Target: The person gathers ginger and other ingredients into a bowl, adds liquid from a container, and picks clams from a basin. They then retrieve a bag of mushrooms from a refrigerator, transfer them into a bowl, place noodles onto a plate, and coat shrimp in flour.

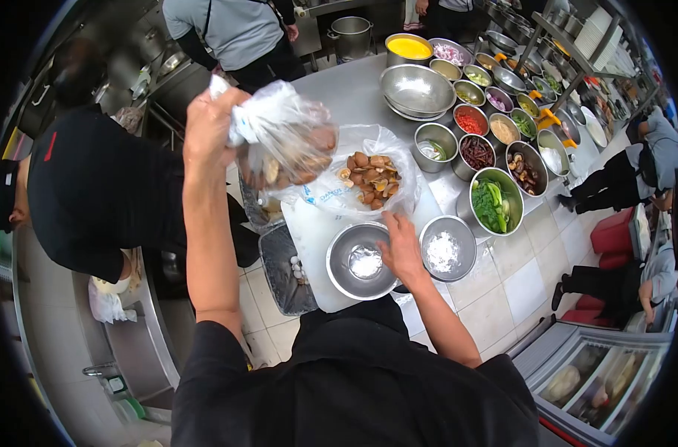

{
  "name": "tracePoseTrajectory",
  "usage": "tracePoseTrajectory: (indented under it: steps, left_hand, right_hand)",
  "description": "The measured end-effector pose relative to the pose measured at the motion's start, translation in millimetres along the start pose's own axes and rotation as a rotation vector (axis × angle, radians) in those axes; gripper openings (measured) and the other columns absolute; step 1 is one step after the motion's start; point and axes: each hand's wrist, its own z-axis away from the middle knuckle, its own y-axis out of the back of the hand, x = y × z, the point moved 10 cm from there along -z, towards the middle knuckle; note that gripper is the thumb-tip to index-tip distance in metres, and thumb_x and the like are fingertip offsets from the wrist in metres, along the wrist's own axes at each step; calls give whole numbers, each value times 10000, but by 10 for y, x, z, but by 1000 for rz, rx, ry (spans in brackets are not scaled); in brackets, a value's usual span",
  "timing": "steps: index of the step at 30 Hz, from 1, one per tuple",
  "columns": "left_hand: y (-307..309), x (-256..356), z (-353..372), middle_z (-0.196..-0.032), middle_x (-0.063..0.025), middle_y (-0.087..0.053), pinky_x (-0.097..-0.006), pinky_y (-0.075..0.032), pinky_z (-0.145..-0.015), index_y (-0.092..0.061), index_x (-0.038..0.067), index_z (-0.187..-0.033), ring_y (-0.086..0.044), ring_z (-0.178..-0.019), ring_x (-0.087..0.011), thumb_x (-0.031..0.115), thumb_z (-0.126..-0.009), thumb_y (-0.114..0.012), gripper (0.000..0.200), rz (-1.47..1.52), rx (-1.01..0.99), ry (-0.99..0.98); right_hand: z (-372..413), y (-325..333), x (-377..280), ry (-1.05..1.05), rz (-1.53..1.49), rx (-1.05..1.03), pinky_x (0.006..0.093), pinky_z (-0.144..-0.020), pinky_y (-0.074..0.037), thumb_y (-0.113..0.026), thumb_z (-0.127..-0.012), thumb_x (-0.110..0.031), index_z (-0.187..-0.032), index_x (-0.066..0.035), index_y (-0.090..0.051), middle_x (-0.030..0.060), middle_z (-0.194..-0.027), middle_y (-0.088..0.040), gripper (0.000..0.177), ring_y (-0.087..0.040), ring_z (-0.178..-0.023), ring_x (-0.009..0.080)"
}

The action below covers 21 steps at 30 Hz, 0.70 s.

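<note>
My left hand (212,127) is closed round the gathered neck of a knotted clear plastic bag (294,141) with brown pieces inside, held up over the left part of the table. Below and right of it, an open plastic bag (409,160) lies spread on a white cutting board (316,249), with brown mushroom-like pieces (372,179) in it. My right hand (402,246) is at the right rim of an empty steel bowl (346,276), its fingers apart. A second steel bowl (448,248) stands just right of that hand.
Several steel containers of chopped ingredients fill the right side, including leafy greens (491,205) and dried chillies (476,153). Stacked bowls (417,89) stand behind. A black-lined bin (283,279) is below the board's left edge. A person in black (93,186) is at left; others stand behind and right.
</note>
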Motion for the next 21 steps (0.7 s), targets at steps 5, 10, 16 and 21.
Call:
tracePoseTrajectory:
  steps: [5, 10, 16, 21]
  left_hand:
    - [152, -644, 437, -578, -56, -548, -278, -420, -367, -542, 2, -701, -523, -418, -138, -10, -729, -538, 31, -81, 91, 153]
    - [260, -1506, 675, -582, -46, -542, -266, -390, -315, -540, -1, -773, -499, -386, -131, 8, -721, -535, 53, -83, 82, 278]
    - [193, -2131, 714, -640, -25, -573, -265, -417, -384, -580, 10, -810, -526, -473, -102, 31, -730, -568, 84, -125, 50, 387]
    - [167, -2696, 768, -725, -82, -604, -274, -478, -472, -557, -3, -926, -590, -573, -160, 192, -788, -663, 262, -62, -102, 584]
  right_hand:
    - [219, -225, 71, -186, -125, -177, 465, -775, -436, -584, -701, 55, -1235, -5, -419, 242, -1001, -539, 562, -533, -900, 430]
    - [519, -291, 81, -218, -142, -217, 463, -766, -452, -618, -691, 22, -1259, 36, -347, 267, -1017, -506, 630, -528, -913, 432]
    - [356, -41, -168, -25, -11, -19, 437, -886, -398, -681, -701, -76, -1191, 40, -447, 262, -1131, -491, 556, -488, -999, 417]
    - [-126, 40, -296, 61, -137, 84, 419, -897, -393, -686, -696, -78, -1122, 17, -536, 217, -1115, -535, 462, -499, -1023, 385]
